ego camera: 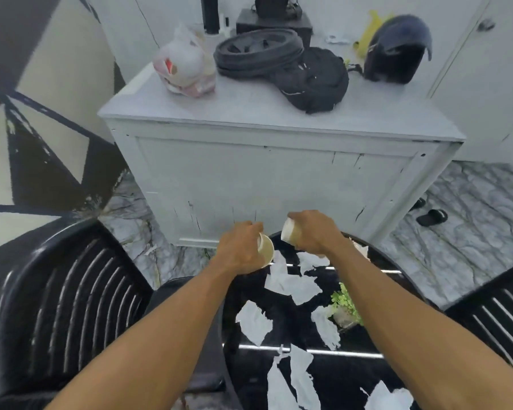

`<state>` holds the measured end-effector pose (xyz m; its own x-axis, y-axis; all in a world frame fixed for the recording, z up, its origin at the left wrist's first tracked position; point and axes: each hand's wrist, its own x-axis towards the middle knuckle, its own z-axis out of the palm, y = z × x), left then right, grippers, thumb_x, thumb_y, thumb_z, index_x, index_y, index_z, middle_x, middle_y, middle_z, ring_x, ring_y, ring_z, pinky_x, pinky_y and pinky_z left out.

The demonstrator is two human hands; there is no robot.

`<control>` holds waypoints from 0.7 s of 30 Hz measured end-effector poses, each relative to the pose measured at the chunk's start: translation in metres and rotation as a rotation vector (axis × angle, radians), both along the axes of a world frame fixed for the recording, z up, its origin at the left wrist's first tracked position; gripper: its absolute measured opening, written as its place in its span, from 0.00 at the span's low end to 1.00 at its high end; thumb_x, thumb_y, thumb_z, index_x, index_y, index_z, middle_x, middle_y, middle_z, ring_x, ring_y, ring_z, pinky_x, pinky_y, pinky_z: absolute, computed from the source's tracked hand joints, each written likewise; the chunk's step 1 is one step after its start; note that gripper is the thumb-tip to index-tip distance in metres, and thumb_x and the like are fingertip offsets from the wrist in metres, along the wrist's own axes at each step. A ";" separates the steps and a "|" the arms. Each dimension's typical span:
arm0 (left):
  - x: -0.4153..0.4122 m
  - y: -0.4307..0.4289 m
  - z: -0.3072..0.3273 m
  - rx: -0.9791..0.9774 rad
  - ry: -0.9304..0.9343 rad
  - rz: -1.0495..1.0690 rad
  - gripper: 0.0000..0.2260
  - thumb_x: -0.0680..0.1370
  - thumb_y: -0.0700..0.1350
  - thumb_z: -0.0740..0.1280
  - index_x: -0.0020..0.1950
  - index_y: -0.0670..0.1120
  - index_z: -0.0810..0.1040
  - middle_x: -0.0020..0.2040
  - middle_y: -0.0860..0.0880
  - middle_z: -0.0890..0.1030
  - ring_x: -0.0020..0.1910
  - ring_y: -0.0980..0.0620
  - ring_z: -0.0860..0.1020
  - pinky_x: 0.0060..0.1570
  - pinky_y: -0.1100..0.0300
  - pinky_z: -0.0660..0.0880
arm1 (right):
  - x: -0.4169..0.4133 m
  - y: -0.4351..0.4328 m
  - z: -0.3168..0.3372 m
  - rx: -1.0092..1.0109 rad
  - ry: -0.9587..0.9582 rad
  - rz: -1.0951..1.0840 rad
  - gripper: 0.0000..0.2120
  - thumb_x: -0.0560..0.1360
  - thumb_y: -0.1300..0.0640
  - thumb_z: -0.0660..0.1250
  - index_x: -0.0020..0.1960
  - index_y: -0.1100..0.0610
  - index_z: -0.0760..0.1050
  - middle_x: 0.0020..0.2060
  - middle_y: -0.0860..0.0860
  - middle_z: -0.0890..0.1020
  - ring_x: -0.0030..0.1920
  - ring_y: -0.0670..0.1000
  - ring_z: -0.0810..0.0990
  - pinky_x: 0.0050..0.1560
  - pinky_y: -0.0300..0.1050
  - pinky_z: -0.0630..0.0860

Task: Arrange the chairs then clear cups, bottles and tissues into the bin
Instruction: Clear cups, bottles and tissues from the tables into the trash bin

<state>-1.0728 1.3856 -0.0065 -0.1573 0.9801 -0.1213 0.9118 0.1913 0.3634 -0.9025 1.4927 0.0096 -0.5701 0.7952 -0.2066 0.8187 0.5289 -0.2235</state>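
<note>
Plainly, both hands are occupied: the left hand point(242, 251) curls its fingers round a paper cup point(266, 250), held tilted; the right hand point(316, 232) grips a second cup point(290, 234), tilted too. The two cups are near each other but apart. Both are held over the far edge of the round black table point(347, 389); whether either touches the top I cannot tell.

Nearer the person, torn white tissues point(290, 287) lie scattered across the glossy tabletop, and a small green plant point(345, 301) stands among them beside the right forearm.

A black slatted chair point(60, 291) stands at the table's left; another chair point(498, 318) shows at the right edge.

Beyond the table stands a white cabinet point(279, 179); on its top sit a plastic bag point(184, 69), a black backpack point(314, 81) and a dark helmet point(397, 54) — the bag to the left, the helmet to the right. Dark sandals point(433, 217) lie on the marbled floor right of the cabinet.
</note>
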 end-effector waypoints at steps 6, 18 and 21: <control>-0.107 -0.104 0.040 0.175 0.025 0.197 0.26 0.69 0.55 0.72 0.63 0.47 0.75 0.54 0.48 0.79 0.59 0.46 0.70 0.53 0.53 0.72 | -0.131 -0.096 0.031 0.001 0.116 0.130 0.29 0.68 0.50 0.72 0.68 0.48 0.71 0.60 0.51 0.80 0.57 0.56 0.78 0.55 0.52 0.77; -0.327 -0.416 0.052 0.263 0.197 0.869 0.28 0.64 0.51 0.76 0.63 0.48 0.76 0.56 0.50 0.80 0.58 0.47 0.71 0.53 0.51 0.75 | -0.443 -0.343 0.054 -0.003 0.259 0.710 0.27 0.66 0.43 0.73 0.63 0.49 0.74 0.57 0.53 0.81 0.58 0.59 0.79 0.51 0.51 0.75; -0.358 -0.479 0.038 0.227 0.200 1.039 0.26 0.65 0.51 0.75 0.60 0.48 0.76 0.55 0.50 0.79 0.56 0.47 0.72 0.51 0.52 0.74 | -0.497 -0.402 0.043 -0.064 0.249 0.832 0.23 0.64 0.45 0.72 0.57 0.49 0.74 0.51 0.52 0.82 0.53 0.59 0.80 0.44 0.49 0.75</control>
<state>-1.4313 0.9063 0.0314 -0.9212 0.3520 0.1660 0.3888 0.8521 0.3504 -1.3999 1.0911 0.0522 -0.9954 0.0913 -0.0284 0.0951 0.9140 -0.3944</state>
